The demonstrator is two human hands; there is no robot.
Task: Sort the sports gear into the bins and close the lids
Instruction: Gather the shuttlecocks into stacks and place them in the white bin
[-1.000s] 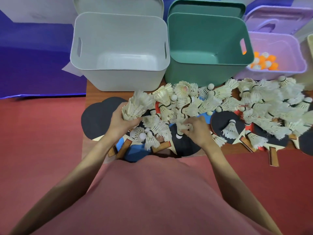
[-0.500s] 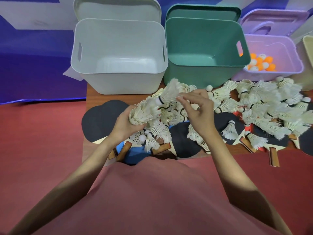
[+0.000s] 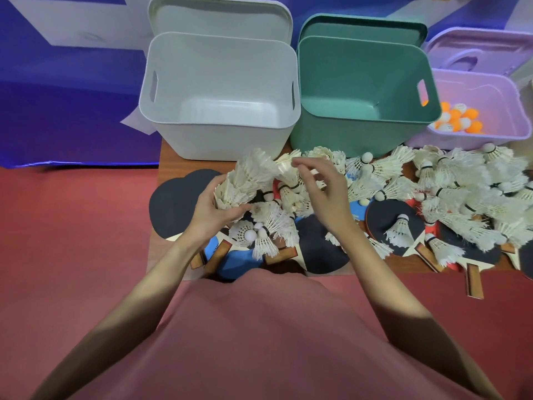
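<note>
Three bins: white bin [image 3: 219,140], green bin [image 3: 360,134], purple bin [image 3: 496,90] w/ ping-pong balls [image 3: 458,119], all lids off.
L hand [image 3: 212,210]: fingers curled round a stack of shuttlecocks [image 3: 245,180].
R hand [image 3: 328,194]: fingers loose, apart, holding nothing, above pile.
Loose shuttlecocks [image 3: 467,197]: spread over paddles [image 3: 386,215] on table [image 3: 168,157].

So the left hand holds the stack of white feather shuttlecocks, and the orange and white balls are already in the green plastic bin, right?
Not quite. The head view shows the orange and white balls lying in the lilac plastic bin at far right; the green plastic bin shows nothing inside. The rest holds: the left hand grips the stack of white feather shuttlecocks.
</note>
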